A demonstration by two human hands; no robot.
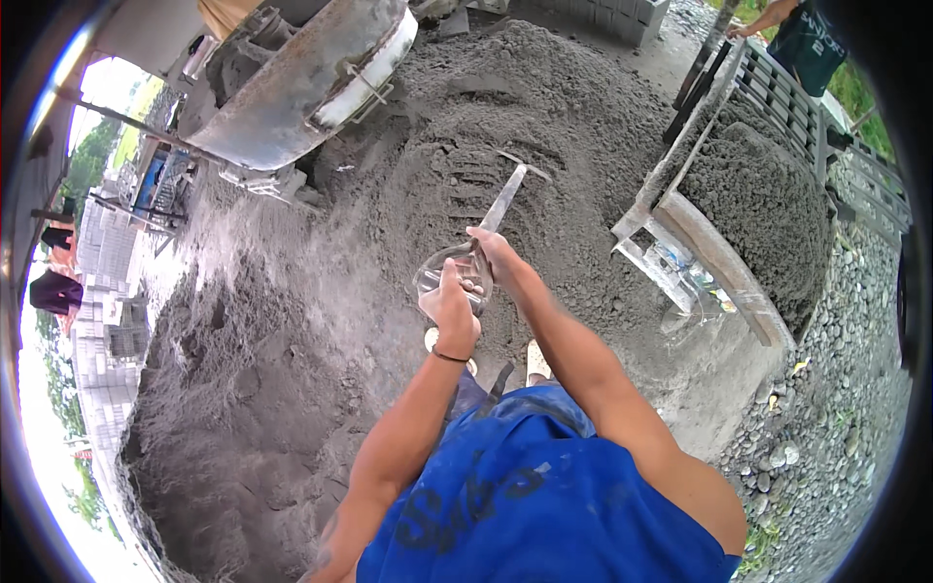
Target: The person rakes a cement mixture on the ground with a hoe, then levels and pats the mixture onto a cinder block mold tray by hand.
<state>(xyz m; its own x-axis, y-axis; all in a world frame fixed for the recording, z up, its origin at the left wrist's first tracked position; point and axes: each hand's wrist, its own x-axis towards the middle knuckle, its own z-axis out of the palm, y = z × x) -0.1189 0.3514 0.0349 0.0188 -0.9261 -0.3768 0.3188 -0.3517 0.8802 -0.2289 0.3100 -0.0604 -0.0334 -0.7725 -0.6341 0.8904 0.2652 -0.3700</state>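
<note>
I hold a shovel (503, 199) with both hands. My left hand (453, 313) is closed round its rounded end grip, thumb on one side and fingertips on the other. Close to that grip, my right hand (500, 257) wraps the upper part of the shaft. The shaft slants away from me. At its far end only the upper edge of the blade shows; the rest seems sunk in a heap of grey sand (583, 126). Ridged marks run across the heap just left of the blade.
A big rusty metal drum (292, 97) stands at the far left. Right of the heap, a wooden frame (719, 257) borders more grey sand. At far right, another person (809, 44) stands by slatted boards. A dark pile (233, 418) lies near left; gravel (797, 466) lies at right.
</note>
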